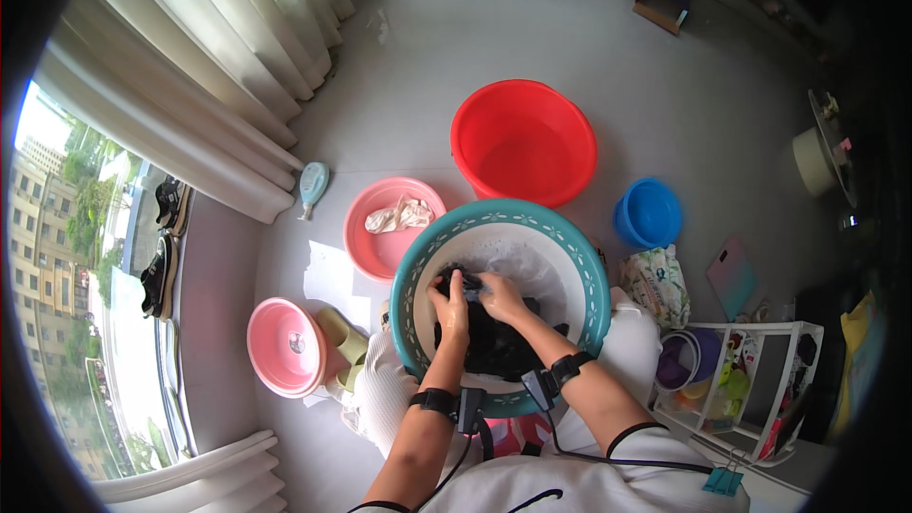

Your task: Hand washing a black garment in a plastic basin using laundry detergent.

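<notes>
Right before me stands a teal-rimmed plastic basin (597,285) with a white inside and a leaf pattern on its rim. Sudsy water (545,263) fills part of it, and a wet black cloth or garment (502,342) lies mostly in the near half. My left hand (452,299) grips a bunched part of the black cloth near the basin's left side. Close beside it, my right hand (501,297) pinches the same bunch with curled fingers. Some fingertips are hidden by the cloth and the hands.
Beyond the basin is a large red tub (524,142). A pink basin (370,249) holds a white cloth (400,215). Around me are another pink basin (281,349), a pump bottle (313,185), a blue bucket (647,214), a printed soft pack (655,285) and a white shelf rack (776,331).
</notes>
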Motion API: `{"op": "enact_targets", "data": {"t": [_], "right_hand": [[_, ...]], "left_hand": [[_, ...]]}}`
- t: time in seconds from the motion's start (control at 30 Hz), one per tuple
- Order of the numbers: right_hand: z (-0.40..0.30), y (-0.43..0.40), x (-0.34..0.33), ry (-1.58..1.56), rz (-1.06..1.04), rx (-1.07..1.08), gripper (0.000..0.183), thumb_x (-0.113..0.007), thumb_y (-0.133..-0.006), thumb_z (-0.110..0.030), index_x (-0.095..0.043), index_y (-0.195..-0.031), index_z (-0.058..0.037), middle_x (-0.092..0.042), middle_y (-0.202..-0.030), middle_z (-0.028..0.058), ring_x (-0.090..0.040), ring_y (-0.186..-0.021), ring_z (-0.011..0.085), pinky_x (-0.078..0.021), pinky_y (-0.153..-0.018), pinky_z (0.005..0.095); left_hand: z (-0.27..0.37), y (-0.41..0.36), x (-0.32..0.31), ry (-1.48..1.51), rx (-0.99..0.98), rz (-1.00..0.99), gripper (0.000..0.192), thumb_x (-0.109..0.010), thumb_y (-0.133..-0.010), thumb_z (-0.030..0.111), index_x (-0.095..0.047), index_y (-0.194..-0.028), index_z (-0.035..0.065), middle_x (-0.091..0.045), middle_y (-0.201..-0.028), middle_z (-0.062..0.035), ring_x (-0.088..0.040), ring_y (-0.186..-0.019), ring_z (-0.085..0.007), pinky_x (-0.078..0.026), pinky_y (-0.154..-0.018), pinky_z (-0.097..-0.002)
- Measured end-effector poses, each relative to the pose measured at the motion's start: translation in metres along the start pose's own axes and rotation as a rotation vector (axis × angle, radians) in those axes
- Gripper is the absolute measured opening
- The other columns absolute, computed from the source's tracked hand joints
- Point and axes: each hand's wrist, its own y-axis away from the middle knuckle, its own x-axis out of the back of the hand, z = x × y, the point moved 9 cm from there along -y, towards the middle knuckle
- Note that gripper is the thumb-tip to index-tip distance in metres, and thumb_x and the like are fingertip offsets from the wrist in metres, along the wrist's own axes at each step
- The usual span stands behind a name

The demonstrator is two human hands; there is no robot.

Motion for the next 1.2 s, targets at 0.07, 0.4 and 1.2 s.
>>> {"op": "enact_targets", "data": {"t": [0.07, 0.4, 1.2], "right_hand": [[-0.071, 0.014, -0.016, -0.198, -0.007, 0.073, 0.022, -0.051, -0.073, -0.009, -0.06, -0.09, 0.0018, -0.06, -0.094, 0.0243, -0.057, -0.092, 0.0417, -0.0462, -0.08, 0.0461], [-0.149, 0.066, 0.037, 0.131, 0.337, 0.344, 0.024, -0.069, -0.073, -0.028, -0.053, -0.069, -0.0108, -0.057, -0.066, 0.0076, -0.059, -0.057, 0.0279, -0.0475, -0.05, 0.0393], [-0.074, 0.032, -0.017, -0.087, -0.012, 0.027, 0.028, -0.064, -0.082, -0.018, -0.061, -0.102, 0.001, -0.064, -0.093, 0.0227, -0.061, -0.087, 0.0391, -0.0487, -0.078, 0.0418]], "left_hand": [[-0.013, -0.029, 0.04, 0.2, -0.046, 0.079, 0.066, -0.057, -0.086, 0.052, -0.038, -0.127, 0.0043, -0.048, -0.116, -0.0101, -0.049, -0.102, -0.0221, -0.041, -0.089, -0.0353], [-0.038, 0.031, -0.071, 1.203, 0.585, -0.802, 0.043, -0.054, -0.09, 0.051, -0.061, -0.075, 0.0111, -0.056, -0.063, -0.0047, -0.058, -0.06, -0.0206, -0.051, -0.059, -0.035], [-0.043, -0.027, 0.022, 0.53, 0.246, -0.156, 0.046, -0.063, -0.087, 0.029, -0.05, -0.126, 0.0091, -0.057, -0.113, -0.0119, -0.056, -0.101, -0.0225, -0.047, -0.085, -0.0359]]}}
